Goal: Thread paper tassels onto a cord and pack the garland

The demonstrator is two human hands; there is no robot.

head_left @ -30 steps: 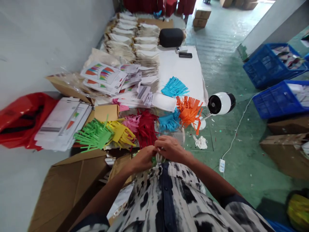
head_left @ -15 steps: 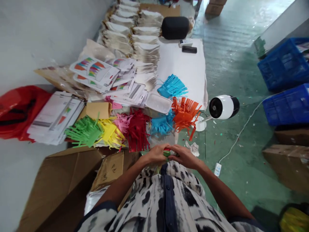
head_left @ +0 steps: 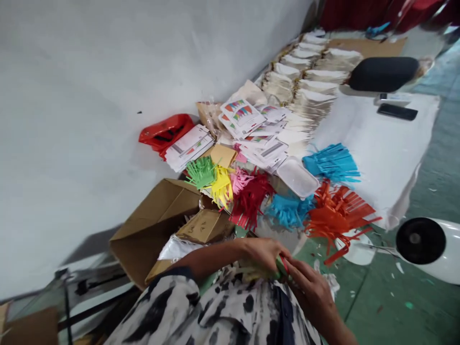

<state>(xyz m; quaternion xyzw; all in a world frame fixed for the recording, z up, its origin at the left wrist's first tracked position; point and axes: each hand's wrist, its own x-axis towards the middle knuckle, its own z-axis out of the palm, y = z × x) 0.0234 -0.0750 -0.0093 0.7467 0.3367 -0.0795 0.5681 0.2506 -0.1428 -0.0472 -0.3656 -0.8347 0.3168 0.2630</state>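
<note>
Close to my body, my left hand is closed around a small bundle of coloured strips, green with a red edge. My right hand meets it from the right, its fingers pressed together on the same bundle. Most of the bundle is hidden by the fingers. Just beyond lie fringed paper pieces: green, yellow, pink, dark red, blue and orange. Another blue fringe rests farther back, near a white plastic tray.
Printed cards lie piled behind the fringes, with stacked pale bundles farther back. A red bag is by the wall. A cardboard box stands open at left. On the right are a phone and a white fan.
My view has turned left, so the table and its things appear farther right. The hands stay together on the bundle, and the right hand now slants more steeply.
</note>
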